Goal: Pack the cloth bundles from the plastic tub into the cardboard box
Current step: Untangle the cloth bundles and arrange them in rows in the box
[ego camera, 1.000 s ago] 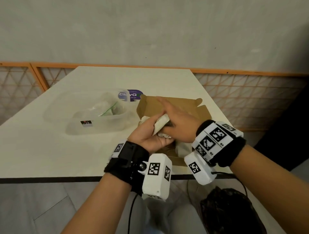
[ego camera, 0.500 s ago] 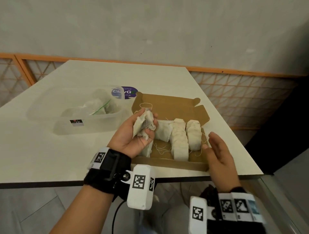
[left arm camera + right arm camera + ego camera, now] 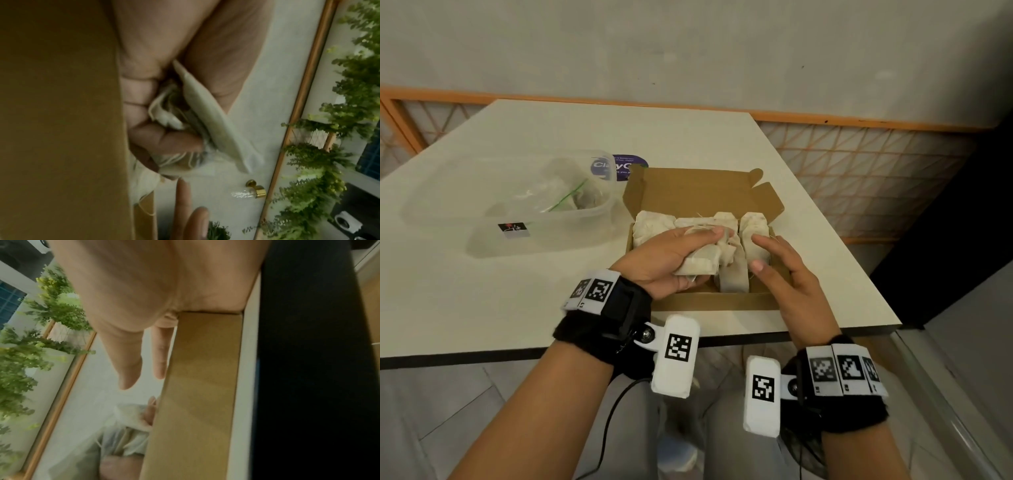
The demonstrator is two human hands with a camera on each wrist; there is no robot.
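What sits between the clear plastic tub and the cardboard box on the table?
In the head view, only bare table separates the plastic tub from the cardboard box.

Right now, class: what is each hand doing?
Left hand: holds a cloth bundle over the cardboard box.
Right hand: open, holding nothing.

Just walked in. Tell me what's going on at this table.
A person is packing small off-white cloth bundles into an open brown cardboard box on a white table. The left hand grips one bundle over the box, above the bundles already packed there. The right hand is open beside it, holding nothing. To the left, a clear plastic tub still holds some more bundles.
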